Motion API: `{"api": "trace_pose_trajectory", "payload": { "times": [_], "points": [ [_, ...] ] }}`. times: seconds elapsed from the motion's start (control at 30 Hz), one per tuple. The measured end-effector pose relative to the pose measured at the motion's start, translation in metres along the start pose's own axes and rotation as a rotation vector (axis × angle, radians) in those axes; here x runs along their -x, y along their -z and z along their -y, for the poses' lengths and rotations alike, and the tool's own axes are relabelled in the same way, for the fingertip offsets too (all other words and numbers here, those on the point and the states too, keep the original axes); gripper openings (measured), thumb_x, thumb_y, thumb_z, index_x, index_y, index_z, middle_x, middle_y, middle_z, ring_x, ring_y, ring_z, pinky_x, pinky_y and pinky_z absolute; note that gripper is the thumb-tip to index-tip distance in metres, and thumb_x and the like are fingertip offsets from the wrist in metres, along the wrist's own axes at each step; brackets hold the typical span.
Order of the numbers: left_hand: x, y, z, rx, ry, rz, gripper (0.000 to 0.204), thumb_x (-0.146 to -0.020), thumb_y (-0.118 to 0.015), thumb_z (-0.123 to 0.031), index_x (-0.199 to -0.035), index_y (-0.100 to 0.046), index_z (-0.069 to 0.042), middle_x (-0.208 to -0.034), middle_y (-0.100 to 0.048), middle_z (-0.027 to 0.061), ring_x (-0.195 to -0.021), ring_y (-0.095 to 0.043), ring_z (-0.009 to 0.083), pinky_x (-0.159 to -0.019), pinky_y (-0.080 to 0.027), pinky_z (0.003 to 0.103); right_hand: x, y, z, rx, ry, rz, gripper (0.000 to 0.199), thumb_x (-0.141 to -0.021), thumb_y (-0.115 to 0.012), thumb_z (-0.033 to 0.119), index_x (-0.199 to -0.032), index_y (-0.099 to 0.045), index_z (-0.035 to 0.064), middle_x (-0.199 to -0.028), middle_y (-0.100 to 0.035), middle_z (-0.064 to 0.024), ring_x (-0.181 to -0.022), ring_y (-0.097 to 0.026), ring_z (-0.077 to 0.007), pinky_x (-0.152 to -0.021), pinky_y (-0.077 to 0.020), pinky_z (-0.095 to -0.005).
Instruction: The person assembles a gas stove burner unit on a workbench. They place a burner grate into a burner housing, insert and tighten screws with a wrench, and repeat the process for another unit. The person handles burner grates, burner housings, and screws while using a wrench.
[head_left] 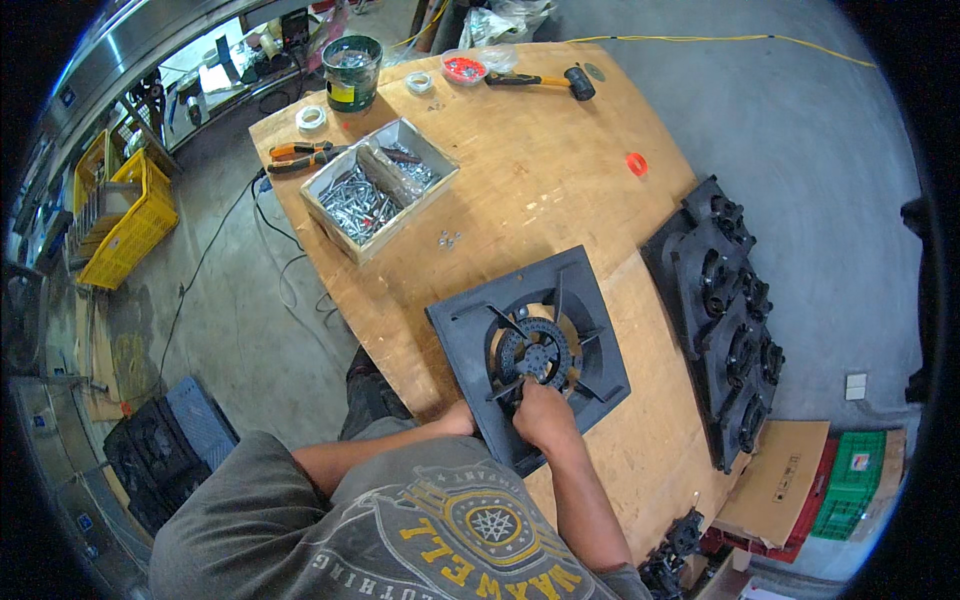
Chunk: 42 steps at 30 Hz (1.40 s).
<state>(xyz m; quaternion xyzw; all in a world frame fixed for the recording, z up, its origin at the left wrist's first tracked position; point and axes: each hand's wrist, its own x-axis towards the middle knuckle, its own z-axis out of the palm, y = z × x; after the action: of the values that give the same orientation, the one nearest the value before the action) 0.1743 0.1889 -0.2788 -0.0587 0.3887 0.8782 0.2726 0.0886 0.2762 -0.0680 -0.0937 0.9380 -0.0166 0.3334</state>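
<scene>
Apparently heavy and stiff, the black square stove plate (466, 320) lies on the wooden tabletop (540, 200), its outer rim likely the surest hold. The right hand (545, 415) curls beside the burner (538, 358), the left hand (459, 418) at the plate's edge; I can't tell what either grips.

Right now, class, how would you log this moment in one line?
left hand: left edge of black plate; right hand: near side of burner; fastener box: on table, beyond plate

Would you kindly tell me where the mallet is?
In the head view, the mallet lies at the far end of the table, just right of the plastic tub.
</scene>
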Motion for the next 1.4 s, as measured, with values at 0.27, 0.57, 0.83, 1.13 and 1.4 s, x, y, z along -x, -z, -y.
{"api": "trace_pose_trajectory", "payload": {
  "times": [0.27,0.57,0.83,1.13,1.4],
  "points": [
    [0.002,0.004,-0.001,-0.057,0.025,0.015,0.038,-0.087,-0.061,-0.021,-0.117,-0.064,0.001,-0.115,-0.066,0.0174,-0.105,-0.062,0.0276,-0.093,-0.048,0.039,-0.001,0.001,0.002,-0.007,-0.023,0.003,0.031,-0.081,-0.049,0.004,-0.109,-0.059,-0.0049,-0.099,-0.065,-0.0302,-0.098,-0.063,-0.0451,-0.088,-0.0487,-0.0522],
    [0.0,0.005,-0.001,-0.127,0.04,0.055,0.037,-0.089,-0.061,-0.025,-0.115,-0.065,0.0,-0.111,-0.067,0.0176,-0.101,-0.064,0.0269,-0.089,-0.049,0.039,-0.002,-0.004,-0.001,-0.023,0.028,-0.06,0.031,-0.078,-0.05,0.004,-0.106,-0.059,-0.0089,-0.095,-0.064,-0.0332,-0.096,-0.063,-0.0465,-0.088,-0.0485,-0.0522],
    [-0.004,0.011,-0.001,-0.239,0.092,0.107,0.037,-0.09,-0.06,-0.029,-0.114,-0.066,0.0,-0.107,-0.069,0.0177,-0.097,-0.065,0.0263,-0.086,-0.05,0.038,0.002,0.001,0.002,0.003,-0.021,-0.019,0.037,-0.077,-0.051,0.006,-0.112,-0.057,-0.0069,-0.099,-0.065,-0.0312,-0.098,-0.063,-0.0454,-0.088,-0.0486,-0.0531],
    [0.012,0.077,-0.046,-0.616,0.345,0.172,0.044,-0.091,-0.06,-0.034,-0.122,-0.064,-0.003,-0.109,-0.069,0.0126,-0.096,-0.063,0.0214,-0.086,-0.05,0.035,0.006,0.011,0.012,-0.014,-0.009,-0.015,0.035,-0.079,-0.053,0.008,-0.111,-0.058,-0.0046,-0.105,-0.065,-0.031,-0.101,-0.063,-0.0438,-0.09,-0.0489,-0.0521],
    [0.079,0.109,-0.366,-1.586,-0.34,-0.625,0.022,-0.081,-0.061,-0.018,-0.096,-0.07,-0.004,-0.091,-0.069,0.0163,-0.084,-0.069,0.0287,-0.075,-0.055,0.041,-0.004,0.027,0.037,0.048,0.039,-0.035,0.026,-0.081,-0.055,0.01,-0.102,-0.066,0.0005,-0.096,-0.069,-0.0232,-0.092,-0.068,-0.0385,-0.082,-0.0537,-0.0487]
  ]
}}
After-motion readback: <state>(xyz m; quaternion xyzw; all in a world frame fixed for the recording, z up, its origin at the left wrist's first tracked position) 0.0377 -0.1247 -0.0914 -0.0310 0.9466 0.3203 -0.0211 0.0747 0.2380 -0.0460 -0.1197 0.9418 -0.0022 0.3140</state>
